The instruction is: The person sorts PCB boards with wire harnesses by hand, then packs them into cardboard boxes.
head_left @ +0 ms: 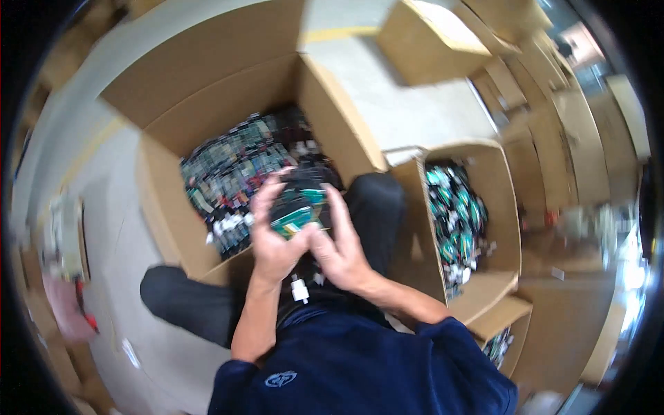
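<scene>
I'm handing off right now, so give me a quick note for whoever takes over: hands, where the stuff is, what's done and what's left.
Left hand and right hand: both closed round one bundle of small packets, held over the lap.
Large open carton ahead-left: still heaped with dark packets.
Smaller carton to the right: partly filled with green packets.
A white plug-like piece hangs below the hands.
Done or left: cannot tell beyond these fills.

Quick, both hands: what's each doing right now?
Left hand: closed on the stack of small green-and-black packets.
Right hand: closed on the same stack.
</scene>
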Demonstrator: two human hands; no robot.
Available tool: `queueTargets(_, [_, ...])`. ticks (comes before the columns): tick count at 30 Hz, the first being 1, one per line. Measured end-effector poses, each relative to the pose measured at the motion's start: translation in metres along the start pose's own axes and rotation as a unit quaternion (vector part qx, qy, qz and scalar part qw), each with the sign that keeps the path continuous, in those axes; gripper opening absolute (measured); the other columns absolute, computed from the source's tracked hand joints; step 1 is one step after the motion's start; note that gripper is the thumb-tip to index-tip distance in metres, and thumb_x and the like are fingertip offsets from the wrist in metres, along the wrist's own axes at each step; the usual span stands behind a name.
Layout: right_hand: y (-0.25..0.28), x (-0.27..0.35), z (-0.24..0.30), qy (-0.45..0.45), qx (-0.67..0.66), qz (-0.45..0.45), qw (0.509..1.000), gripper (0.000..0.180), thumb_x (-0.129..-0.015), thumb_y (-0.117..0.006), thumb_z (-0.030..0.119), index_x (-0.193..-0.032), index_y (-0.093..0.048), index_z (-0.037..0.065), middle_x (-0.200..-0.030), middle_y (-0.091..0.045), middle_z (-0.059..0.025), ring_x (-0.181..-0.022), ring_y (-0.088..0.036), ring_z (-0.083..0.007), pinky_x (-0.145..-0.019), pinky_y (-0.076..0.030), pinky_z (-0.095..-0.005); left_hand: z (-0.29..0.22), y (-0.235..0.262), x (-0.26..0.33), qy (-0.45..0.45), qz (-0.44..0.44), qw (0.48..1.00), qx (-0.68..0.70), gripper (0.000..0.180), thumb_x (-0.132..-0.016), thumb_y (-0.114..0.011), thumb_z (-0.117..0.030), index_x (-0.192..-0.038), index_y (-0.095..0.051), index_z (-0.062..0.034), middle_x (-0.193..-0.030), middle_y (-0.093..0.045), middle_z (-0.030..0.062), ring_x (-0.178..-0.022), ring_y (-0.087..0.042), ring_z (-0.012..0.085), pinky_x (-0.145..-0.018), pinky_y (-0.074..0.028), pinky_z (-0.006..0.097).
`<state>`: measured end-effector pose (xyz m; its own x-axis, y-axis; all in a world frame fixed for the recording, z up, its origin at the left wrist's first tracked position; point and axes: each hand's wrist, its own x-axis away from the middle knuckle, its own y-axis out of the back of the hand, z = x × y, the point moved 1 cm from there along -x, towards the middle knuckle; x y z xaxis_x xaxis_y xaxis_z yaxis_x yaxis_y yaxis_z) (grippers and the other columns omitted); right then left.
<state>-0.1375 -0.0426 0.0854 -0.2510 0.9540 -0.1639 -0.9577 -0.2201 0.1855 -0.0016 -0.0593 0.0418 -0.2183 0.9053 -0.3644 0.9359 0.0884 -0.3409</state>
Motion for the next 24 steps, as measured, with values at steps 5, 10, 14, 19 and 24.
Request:
queueTargets(5, [-0.005,0.018,0.003,0.033,-0.137,-0.041,0.989,0.087,-0.094,-0.071,0.035,-0.156,-0.027,-0.008,-0.153,-0.041,-0.0294,-0.144,-0.042,-0.0369,-0.117,-0.036,-0.0432,-0.040,-0.026,-0.005,-0.087,-0.005,0.996,-0.012,0.099,-0.092,-0.041,-0.081,-0.150,-0.040,-0.0009,-0.154,-0.044,0.0261,-0.138,-0.049,0.0381,-0.118,-0.038,0.052])
queueTargets(10, [0.017,0.030,-0.001,0.106,0.131,-0.104,0.980,0.089,-0.093,-0.068,0.045,-0.154,-0.032,-0.008,-0.157,-0.040,-0.0258,-0.146,-0.038,-0.0425,-0.120,-0.027,-0.0551,-0.025,-0.058,0.030,0.118,-0.051,0.978,0.163,0.099,-0.093,-0.047,-0.074,-0.156,-0.027,-0.0008,-0.156,-0.039,0.0250,-0.137,-0.049,0.0385,-0.114,-0.043,0.054])
queueTargets(14, [0.072,0.039,0.007,0.063,0.118,-0.017,0.991,0.109,-0.086,-0.074,0.055,-0.159,-0.022,-0.006,-0.164,-0.025,-0.0286,-0.156,-0.018,-0.0400,-0.125,-0.018,-0.0521,-0.003,-0.046,0.042,0.362,-0.113,0.877,0.297,0.103,-0.091,-0.058,-0.071,-0.158,-0.021,-0.0011,-0.152,-0.042,0.0227,-0.133,-0.051,0.0388,-0.109,-0.047,0.057])
queueTargets(19, [0.259,0.080,-0.075,-0.009,0.349,-0.247,0.904,0.059,-0.090,-0.078,0.028,-0.135,-0.058,-0.004,-0.134,-0.063,-0.0223,-0.123,-0.061,-0.0364,-0.106,-0.047,-0.0423,0.015,-0.037,0.021,0.354,0.036,0.845,0.399,0.087,-0.096,-0.066,-0.050,-0.156,-0.025,-0.0012,-0.136,-0.048,0.0202,-0.117,-0.057,0.0363,-0.092,-0.056,0.055])
queueTargets(24, [0.368,0.206,-0.182,-0.277,0.468,0.022,0.839,0.053,-0.080,-0.082,0.033,-0.117,-0.066,-0.001,-0.109,-0.068,-0.0231,-0.107,-0.065,-0.0407,-0.093,-0.051,-0.0506,0.034,-0.021,0.023,0.372,-0.003,0.849,0.376,0.084,-0.098,-0.062,-0.050,-0.157,-0.026,-0.0014,-0.140,-0.050,0.0234,-0.120,-0.060,0.0380,-0.095,-0.057,0.058])
